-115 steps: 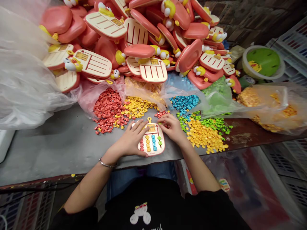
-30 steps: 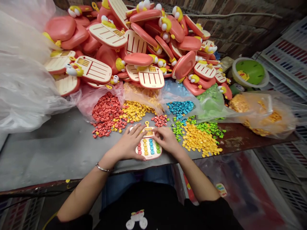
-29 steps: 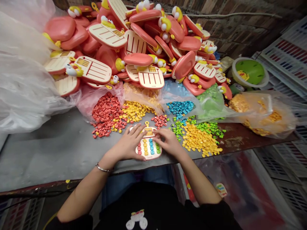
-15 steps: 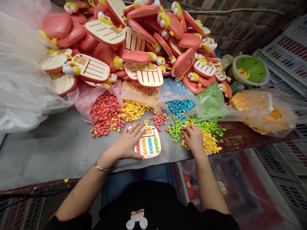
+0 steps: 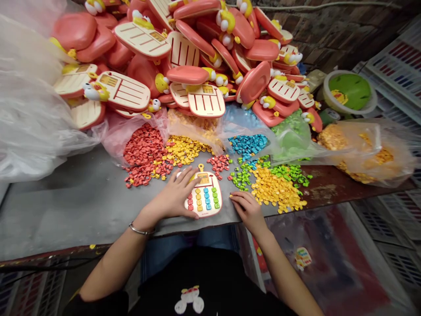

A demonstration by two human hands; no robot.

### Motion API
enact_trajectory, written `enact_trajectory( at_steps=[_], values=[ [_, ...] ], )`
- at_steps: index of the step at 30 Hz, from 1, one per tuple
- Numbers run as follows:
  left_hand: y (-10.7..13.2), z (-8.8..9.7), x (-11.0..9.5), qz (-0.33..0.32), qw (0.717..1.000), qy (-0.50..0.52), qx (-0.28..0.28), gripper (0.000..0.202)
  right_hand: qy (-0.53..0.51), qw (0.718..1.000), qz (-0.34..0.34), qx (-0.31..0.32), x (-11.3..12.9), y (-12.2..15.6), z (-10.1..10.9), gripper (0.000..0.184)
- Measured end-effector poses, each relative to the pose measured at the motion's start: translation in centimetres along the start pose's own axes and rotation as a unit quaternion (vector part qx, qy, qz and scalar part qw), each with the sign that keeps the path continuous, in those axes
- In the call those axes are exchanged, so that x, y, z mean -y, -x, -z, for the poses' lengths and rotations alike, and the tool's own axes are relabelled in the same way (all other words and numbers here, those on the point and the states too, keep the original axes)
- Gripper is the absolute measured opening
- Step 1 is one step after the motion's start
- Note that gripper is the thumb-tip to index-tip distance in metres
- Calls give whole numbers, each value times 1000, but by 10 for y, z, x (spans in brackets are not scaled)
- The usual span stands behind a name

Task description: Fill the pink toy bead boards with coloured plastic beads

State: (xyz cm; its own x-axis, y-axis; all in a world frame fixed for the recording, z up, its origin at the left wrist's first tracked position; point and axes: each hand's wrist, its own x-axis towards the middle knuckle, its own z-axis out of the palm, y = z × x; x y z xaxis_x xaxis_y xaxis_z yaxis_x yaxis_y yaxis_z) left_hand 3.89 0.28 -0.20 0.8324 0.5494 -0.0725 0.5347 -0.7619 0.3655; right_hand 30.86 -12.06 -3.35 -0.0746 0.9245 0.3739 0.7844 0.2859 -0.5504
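Cream plastic toy board [image 5: 205, 197] under your left hand [image 5: 174, 193] alone

Your right hand [image 5: 248, 211] has just come away from the board and drawn back toward you. It now lies palm down on the grey desk [image 5: 66, 210], its fingertips at the near edge of a heap of small yellow plastic pieces [image 5: 274, 188]. That grip looks released, with the fingers loose and no piece showing between them. With it gone, the board's right side is bare and its rows of keys show in full.

Your left hand holds a light clasp on the board's left side, fingers over the upper edge and thumb low on the side, firm but not clenched. A silver bangle [image 5: 140, 229] sits on that wrist.

The board lies flat near the front edge of the desk, directly before you. Its long axis runs away from you, leaning only slightly left, with the hanging tab [image 5: 201, 167] pointing to the far side. Columns of red, yellow, blue and green square keys run along that axis.

Just beyond the tab sits a small cluster of red plastic pieces [image 5: 219, 166]. Green plastic pieces [image 5: 241, 179] lie to the right, and a large red pile [image 5: 144, 151] lies to the left. Behind them rises a heap of coral-pink toy shells [image 5: 187, 74].
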Motion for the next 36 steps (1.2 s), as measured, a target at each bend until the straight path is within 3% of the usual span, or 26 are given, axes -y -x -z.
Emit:
enact_trajectory(
  at_steps=[8,12,18,23,27,31,32,36],
  values=[
    [0,-2,1,-2,1000,12,-10,116,-24,999,-34,3,1,-7,3,16],
    [-1,1,-2,8,1000,5,6,117,-58,998,-16,15,3,-35,5,14],
    [0,-1,-1,10,1000,5,3,114,-75,985,70,141,-1,-101,-6,16],
    [-1,-2,-1,5,1000,8,3,110,-92,969,105,205,-8,-122,-18,16],
    [-1,-1,-1,7,1000,7,9,114,-134,959,101,227,-11,-130,-18,16],
    [-1,-1,-1,4,1000,12,7,114,-167,934,86,303,-13,-151,-16,10],
    [-1,-1,0,2,1000,14,6,115,-160,929,78,323,-14,-158,-16,4],
    [-1,-2,1,-2,1000,23,-2,116,-89,904,9,419,-15,-184,-16,16]
  ],
)
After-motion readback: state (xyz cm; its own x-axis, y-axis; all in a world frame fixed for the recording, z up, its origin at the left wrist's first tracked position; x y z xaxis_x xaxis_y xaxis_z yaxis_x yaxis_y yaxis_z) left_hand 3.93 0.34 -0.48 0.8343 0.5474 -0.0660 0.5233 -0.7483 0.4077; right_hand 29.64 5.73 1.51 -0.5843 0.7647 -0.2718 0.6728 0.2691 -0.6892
